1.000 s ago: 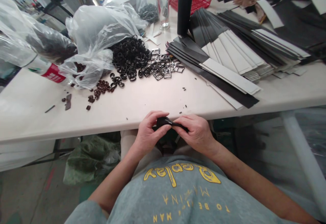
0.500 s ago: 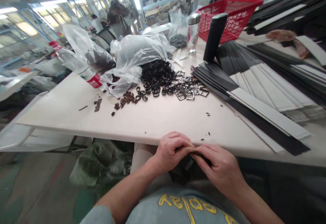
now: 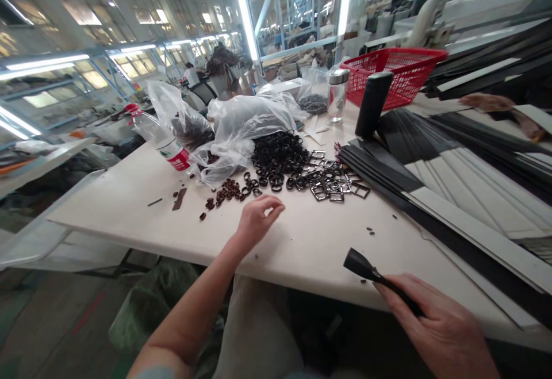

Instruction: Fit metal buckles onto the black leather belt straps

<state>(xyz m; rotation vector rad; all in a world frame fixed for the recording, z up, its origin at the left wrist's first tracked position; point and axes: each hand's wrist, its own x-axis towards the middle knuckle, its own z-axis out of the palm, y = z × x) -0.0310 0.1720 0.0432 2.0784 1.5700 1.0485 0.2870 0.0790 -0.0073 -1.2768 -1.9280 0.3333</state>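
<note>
The right hand [image 3: 435, 321], at the near right edge of the worktop [image 3: 319, 247], holds a black strap [image 3: 362, 264] between thumb and fingers. The strap's broad, folded end points far left, over the worktop; its narrower part runs back into the grip. The left hand [image 3: 259, 218] is above the worktop, well apart from the strap, fingers curled and the thumb a narrow way from them; I cannot tell whether anything small is between the tips. Just beyond it lie small brown loops [image 3: 228, 191], a heap of black rings [image 3: 280, 154] and, to the right, metal buckles [image 3: 334, 180]. Farther right, black-and-white strips [image 3: 457, 177] lie fanned out near a dark upright cylinder [image 3: 373, 106] and a red basket [image 3: 397, 74].
</note>
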